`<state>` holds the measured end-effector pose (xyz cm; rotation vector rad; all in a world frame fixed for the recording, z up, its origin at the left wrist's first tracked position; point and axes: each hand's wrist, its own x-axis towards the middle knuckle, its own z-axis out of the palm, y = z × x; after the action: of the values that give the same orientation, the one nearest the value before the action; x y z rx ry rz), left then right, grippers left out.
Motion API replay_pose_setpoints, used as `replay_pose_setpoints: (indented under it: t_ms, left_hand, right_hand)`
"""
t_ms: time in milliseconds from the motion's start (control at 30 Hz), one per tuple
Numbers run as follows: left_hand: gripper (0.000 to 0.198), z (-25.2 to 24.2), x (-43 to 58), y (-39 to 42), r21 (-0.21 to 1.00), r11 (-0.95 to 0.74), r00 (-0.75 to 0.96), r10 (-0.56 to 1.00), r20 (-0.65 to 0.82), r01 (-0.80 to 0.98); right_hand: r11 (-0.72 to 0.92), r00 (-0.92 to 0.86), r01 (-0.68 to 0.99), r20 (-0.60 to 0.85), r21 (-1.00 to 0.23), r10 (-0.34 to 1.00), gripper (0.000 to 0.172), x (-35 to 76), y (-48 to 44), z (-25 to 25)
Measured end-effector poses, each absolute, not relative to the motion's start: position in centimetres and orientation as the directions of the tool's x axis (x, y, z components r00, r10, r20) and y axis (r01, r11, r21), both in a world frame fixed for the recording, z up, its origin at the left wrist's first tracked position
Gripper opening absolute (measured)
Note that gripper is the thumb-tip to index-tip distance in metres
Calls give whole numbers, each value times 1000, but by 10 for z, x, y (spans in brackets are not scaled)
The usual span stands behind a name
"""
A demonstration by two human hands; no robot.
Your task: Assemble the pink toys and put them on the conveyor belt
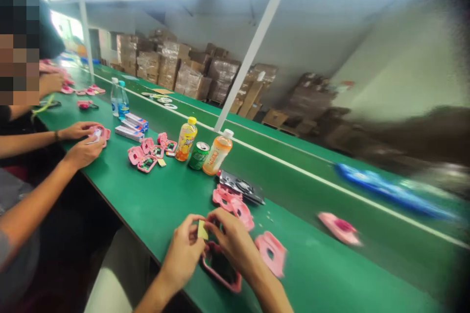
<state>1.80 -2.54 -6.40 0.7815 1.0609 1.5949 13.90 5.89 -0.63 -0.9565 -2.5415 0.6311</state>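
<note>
Between the fingertips of both my hands is a small yellow piece [202, 230], flat and square-edged. My left hand [184, 249] pinches it from the left, and my right hand [229, 234] has its thumb and fingers closed at its right edge. Just below them an open pink casing [222, 269] with a dark inside lies on the green table, partly covered by my right hand and wrist. To the right of that wrist rests a pink shell [270, 253] with a round hole. More pink shells [233, 204] lie beyond my fingers.
Beyond the shells stand a black package [240, 186], an orange drink bottle [218, 152], a green can [199, 156] and a yellow-capped bottle [186, 139]. Pink casings with circuit boards [147, 162] lie further left. A co-worker's hands [85, 144] hold a pink part. A blurred pink piece [340, 228] lies right.
</note>
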Motion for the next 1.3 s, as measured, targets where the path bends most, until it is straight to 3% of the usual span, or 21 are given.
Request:
replay_pose_setpoints:
  t_ms: [200,300,400,500,600,767,867,1033,1300]
  left_hand:
    - [32,-68,18,-24,932,-53,-273,961,-51,-358]
    - [27,-66,18,-24,938,-51,-255,966,-40,-342]
    - [26,-63,18,-22,939,-62,-256,966,-28,-338]
    - [28,-62,18,-21,941,-61,-262,965,-30,-332]
    - [27,-59,17,-22,951,-53,-253,967,-28,-306]
    - [26,-55,18,-25,983,-10,-317,947,-49,-184]
    - [28,-57,19,-23,987,39,-343,935,-91,-155]
    - [36,-64,17,-22,974,0,-329,941,-77,-229]
    - [40,-60,14,-25,969,-39,-225,974,-17,-244]
  right_hand:
    - [776,-766,543,189,-320,614,13,142,55,-8]
    - [794,-754,509,273,-333,598,8,145,54,-17]
    - [821,-731,473,377,-321,569,14,146,54,-27]
    - [874,-734,457,485,-164,475,24,144,54,-35]
    - [875,-745,484,515,-20,424,23,140,51,-35]
    - [863,-735,505,541,32,410,22,136,46,-30]
    - [870,-745,491,501,-37,441,22,138,44,-32]
    - [841,-729,434,424,-322,538,10,141,41,-32]
    - [629,-599,505,285,-592,749,13,138,44,-30]
